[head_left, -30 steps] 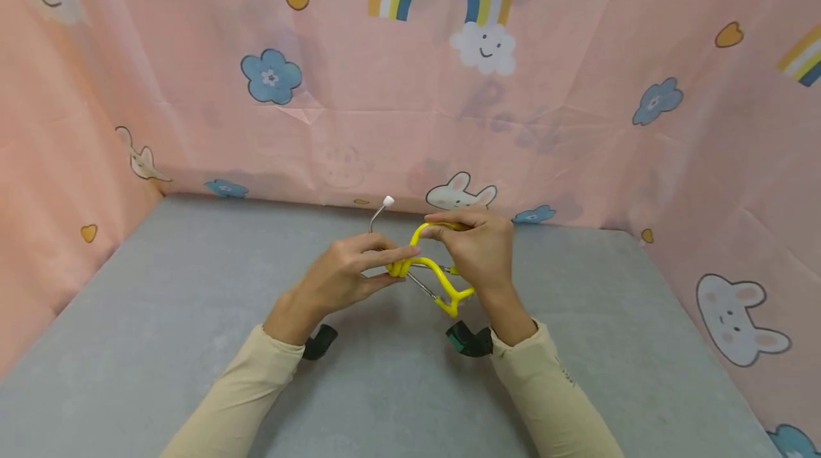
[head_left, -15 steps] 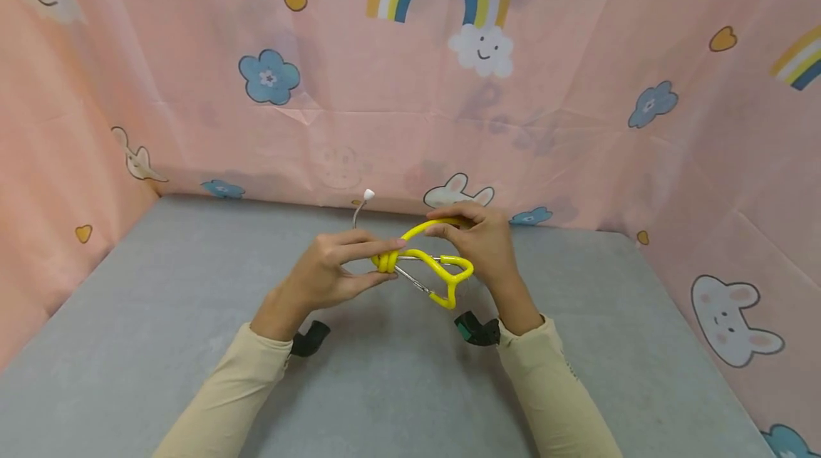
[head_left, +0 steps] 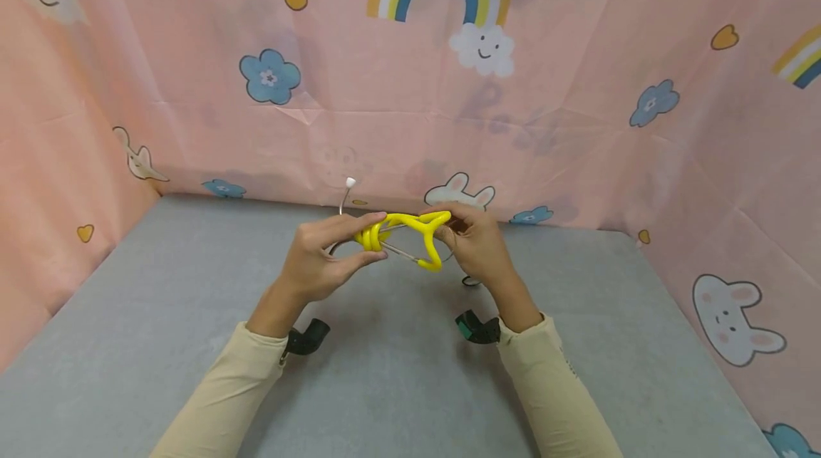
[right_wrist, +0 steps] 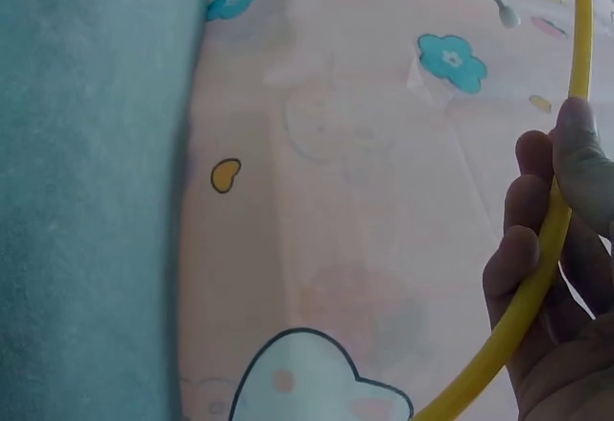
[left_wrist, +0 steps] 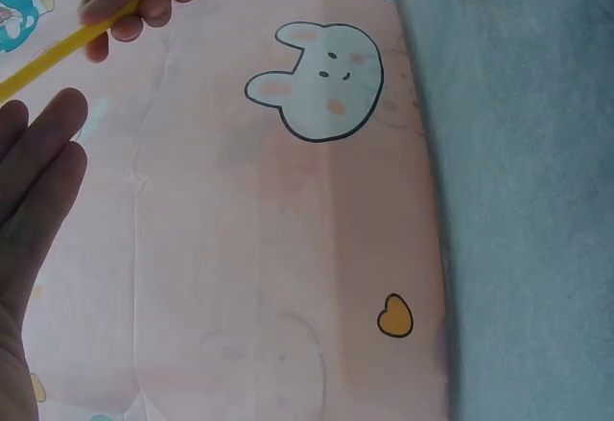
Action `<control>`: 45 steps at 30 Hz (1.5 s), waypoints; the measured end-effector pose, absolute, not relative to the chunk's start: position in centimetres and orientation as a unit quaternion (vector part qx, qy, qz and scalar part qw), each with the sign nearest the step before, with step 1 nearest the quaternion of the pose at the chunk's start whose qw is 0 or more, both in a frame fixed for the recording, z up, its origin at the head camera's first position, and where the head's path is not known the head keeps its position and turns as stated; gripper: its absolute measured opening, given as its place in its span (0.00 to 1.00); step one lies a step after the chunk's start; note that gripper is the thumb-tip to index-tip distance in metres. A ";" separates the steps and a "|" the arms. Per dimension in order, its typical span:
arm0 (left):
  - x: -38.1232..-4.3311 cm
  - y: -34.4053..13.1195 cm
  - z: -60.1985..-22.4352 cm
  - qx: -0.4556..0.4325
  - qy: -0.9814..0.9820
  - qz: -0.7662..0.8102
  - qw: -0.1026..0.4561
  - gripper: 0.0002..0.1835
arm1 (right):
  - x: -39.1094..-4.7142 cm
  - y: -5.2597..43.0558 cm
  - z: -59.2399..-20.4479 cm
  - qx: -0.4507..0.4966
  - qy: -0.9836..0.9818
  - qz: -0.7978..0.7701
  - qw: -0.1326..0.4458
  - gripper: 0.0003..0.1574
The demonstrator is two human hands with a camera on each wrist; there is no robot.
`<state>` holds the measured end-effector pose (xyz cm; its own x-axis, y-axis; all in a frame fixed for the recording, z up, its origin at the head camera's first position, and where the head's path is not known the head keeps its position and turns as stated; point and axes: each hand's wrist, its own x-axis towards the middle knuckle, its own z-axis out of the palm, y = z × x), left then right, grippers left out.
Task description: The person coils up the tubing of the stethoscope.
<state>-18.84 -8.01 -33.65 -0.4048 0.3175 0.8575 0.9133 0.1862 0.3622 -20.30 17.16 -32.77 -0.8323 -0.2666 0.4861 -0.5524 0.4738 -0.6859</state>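
A stethoscope with yellow tubing [head_left: 428, 227] is held up above the table between my two hands. Its tubing is wound in a coil [head_left: 370, 237] round the metal ear tubes, and my left hand [head_left: 313, 257] pinches that coil between fingers and thumb. One white ear tip [head_left: 350, 182] sticks up behind the left hand. My right hand [head_left: 479, 243], behind the yellow fork, grips a length of tubing; the right wrist view shows fingers and thumb round the tube [right_wrist: 552, 234]. A small dark-rimmed ring [head_left: 471, 280] shows below the right hand.
The grey table [head_left: 385, 387] runs beneath both arms. Pink printed cloth [head_left: 558, 30] stands behind it and along both sides. A black wrist-worn piece [head_left: 309, 337] sits at the left cuff, another black piece [head_left: 477, 328] at the right.
The left hand and coil have moved left and slightly up. The yellow fork has swung up in front of the right hand, and the ring has come into view below it.
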 end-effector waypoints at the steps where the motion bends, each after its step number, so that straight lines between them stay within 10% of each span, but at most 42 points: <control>1: -18.8 -8.1 -33.6 -0.439 -0.699 -0.460 0.327 0.30 | -20.4 17.2 -32.8 0.244 -0.846 0.448 0.156 0.17; 45: -19.1 -9.9 -32.4 -0.197 -0.747 -0.455 0.443 0.26 | -19.2 13.0 -34.4 0.263 -0.831 0.479 0.104 0.11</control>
<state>-19.13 -9.88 -32.40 -0.5293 -0.1078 0.8415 0.6979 0.5087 0.5042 -19.22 13.00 -34.37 -0.8404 -0.3367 0.4248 -0.5363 0.4023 -0.7420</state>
